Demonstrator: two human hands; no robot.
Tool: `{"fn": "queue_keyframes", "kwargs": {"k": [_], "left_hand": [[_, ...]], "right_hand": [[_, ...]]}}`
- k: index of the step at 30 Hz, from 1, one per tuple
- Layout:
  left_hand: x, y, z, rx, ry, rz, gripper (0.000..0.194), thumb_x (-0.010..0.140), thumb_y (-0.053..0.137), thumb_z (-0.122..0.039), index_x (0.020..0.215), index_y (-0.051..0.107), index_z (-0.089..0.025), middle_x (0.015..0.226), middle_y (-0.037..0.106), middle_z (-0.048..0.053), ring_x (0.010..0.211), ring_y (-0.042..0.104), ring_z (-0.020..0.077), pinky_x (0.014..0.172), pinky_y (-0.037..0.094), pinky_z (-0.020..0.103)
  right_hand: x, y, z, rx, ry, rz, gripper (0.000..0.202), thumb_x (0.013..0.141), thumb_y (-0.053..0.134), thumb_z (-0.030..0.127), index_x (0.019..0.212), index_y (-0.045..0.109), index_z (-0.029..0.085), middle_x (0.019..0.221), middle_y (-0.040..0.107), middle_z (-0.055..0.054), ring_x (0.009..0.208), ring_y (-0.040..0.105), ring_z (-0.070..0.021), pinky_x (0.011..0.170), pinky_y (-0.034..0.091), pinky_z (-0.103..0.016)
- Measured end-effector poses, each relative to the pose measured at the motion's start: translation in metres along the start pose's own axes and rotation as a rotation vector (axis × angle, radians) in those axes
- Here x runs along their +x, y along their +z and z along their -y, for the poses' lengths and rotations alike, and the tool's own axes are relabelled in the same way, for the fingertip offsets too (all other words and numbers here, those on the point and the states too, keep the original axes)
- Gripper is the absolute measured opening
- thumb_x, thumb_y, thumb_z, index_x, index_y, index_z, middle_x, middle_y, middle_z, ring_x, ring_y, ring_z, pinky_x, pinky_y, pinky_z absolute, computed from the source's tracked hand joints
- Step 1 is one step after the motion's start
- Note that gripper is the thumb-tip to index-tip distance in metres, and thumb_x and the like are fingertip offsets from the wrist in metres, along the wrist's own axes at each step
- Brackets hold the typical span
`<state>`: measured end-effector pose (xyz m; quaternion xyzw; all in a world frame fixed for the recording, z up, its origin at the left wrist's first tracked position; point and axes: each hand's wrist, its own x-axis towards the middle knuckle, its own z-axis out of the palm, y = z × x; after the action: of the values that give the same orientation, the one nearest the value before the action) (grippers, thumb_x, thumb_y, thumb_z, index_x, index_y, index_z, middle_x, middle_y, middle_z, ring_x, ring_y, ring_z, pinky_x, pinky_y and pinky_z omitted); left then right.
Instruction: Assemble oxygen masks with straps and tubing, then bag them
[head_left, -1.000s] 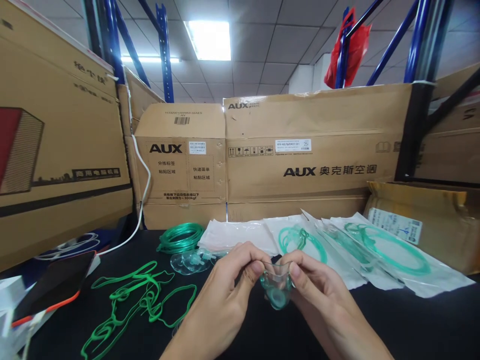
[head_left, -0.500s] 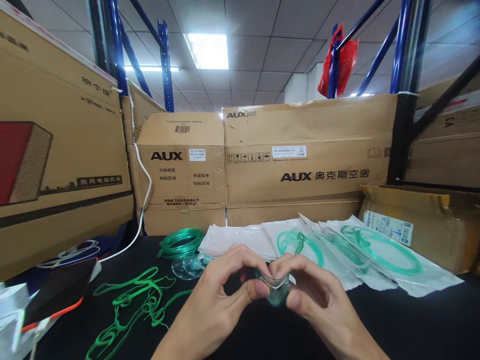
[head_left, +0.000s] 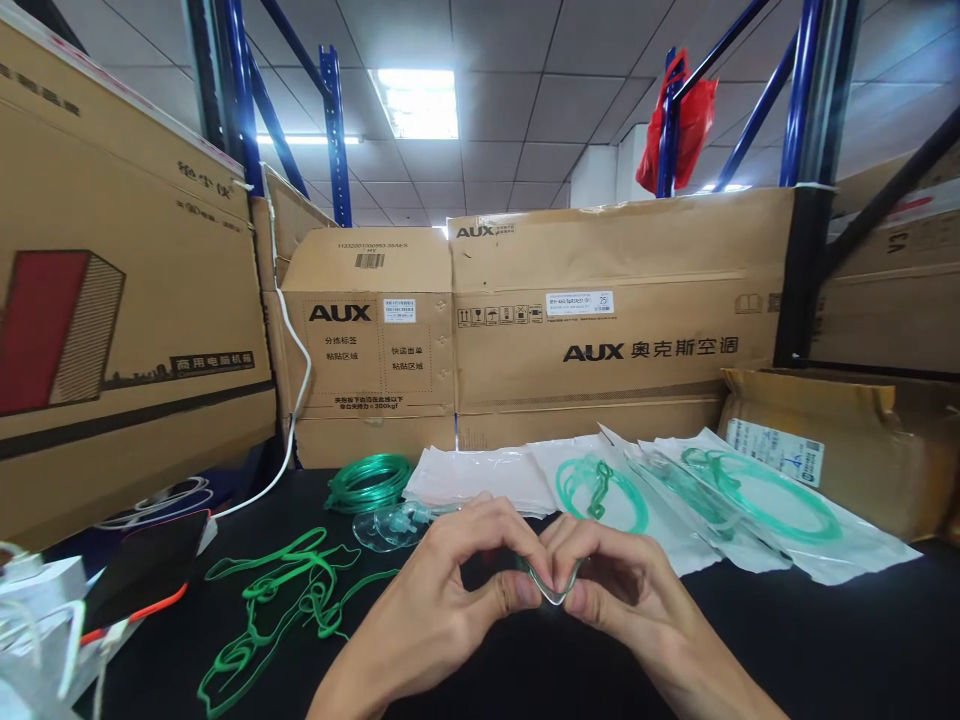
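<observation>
The clear piece (head_left: 555, 598) sits right of centre in the lower half of the frame, between your fingertips: see-through, faintly greenish, its bright curved rim dipping to a V, most of its body hidden by your fingers. Your left hand (head_left: 444, 592) and right hand (head_left: 661, 582) each have the grip drawn to a pinch, thumb against curled fingers, on either side of that rim.

You have one such piece in hand, one loose coil of green tubing (head_left: 370, 483) left of centre, and at least three white packets (head_left: 480, 480) at centre right. The green straps (head_left: 315, 600) at lower left are too tangled to count. Clear plastic parts (head_left: 386, 528) lie just beyond your left hand, which partly covers them.

On the black table (head_left: 517, 670) at far left is one dark phone (head_left: 146, 570); cardboard boxes (head_left: 622, 300) wall off the back.
</observation>
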<state>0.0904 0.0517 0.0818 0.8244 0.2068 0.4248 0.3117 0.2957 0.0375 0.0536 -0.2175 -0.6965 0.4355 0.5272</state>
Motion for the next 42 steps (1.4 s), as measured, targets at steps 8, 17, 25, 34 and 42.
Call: {"fn": "queue_keyframes", "kwargs": {"k": [8,17,25,34,42], "left_hand": [[0.001,0.002,0.007,0.117,-0.005,-0.032,0.009,0.095,0.072,-0.029,0.089,0.073,-0.023,0.091,0.069,-0.001,0.093,0.058,0.0175,0.087,0.041,0.029],[0.002,0.017,0.011,0.224,-0.246,-0.040,0.021,0.099,0.061,-0.040,0.094,0.074,-0.024,0.087,0.072,-0.002,0.084,0.062,0.0157,0.080,0.044,0.026],[-0.005,-0.016,0.016,0.340,-0.328,0.077,0.035,0.101,0.055,-0.050,0.095,0.079,-0.024,0.082,0.075,-0.003,0.077,0.067,0.0143,0.070,0.045,0.022],[-0.085,-0.103,0.041,0.779,-0.492,0.038,0.031,0.102,0.052,-0.050,0.110,0.075,-0.031,0.112,0.075,-0.001,0.108,0.067,0.0222,0.096,0.047,0.030],[-0.133,-0.127,0.066,0.853,-0.503,-0.005,0.036,0.098,0.057,-0.056,0.122,0.071,-0.034,0.131,0.064,0.002,0.115,0.064,0.0240,0.102,0.050,0.035]], "right_hand": [[-0.001,0.000,-0.003,-0.035,0.128,-0.064,0.023,0.090,0.072,0.044,0.083,0.068,0.023,0.089,0.062,-0.002,0.091,0.054,-0.0213,0.082,0.040,-0.033],[0.009,-0.023,-0.032,-0.274,0.119,-0.266,0.037,0.084,0.076,0.054,0.110,0.063,0.030,0.122,0.062,-0.005,0.109,0.064,-0.0263,0.078,0.056,-0.032],[-0.005,-0.026,-0.036,-0.826,0.271,0.030,0.048,0.088,0.069,0.057,0.131,0.067,0.036,0.138,0.068,-0.005,0.133,0.058,-0.0351,0.113,0.045,-0.051],[-0.026,-0.029,-0.047,-1.024,0.335,0.241,0.056,0.094,0.060,0.062,0.148,0.049,0.049,0.160,0.048,0.002,0.145,0.047,-0.0343,0.116,0.044,-0.052],[0.051,0.037,-0.020,-1.243,-0.369,0.642,0.022,0.103,0.048,0.012,0.111,0.065,0.021,0.108,0.067,-0.006,0.095,0.067,-0.0235,0.082,0.056,-0.038]]}}
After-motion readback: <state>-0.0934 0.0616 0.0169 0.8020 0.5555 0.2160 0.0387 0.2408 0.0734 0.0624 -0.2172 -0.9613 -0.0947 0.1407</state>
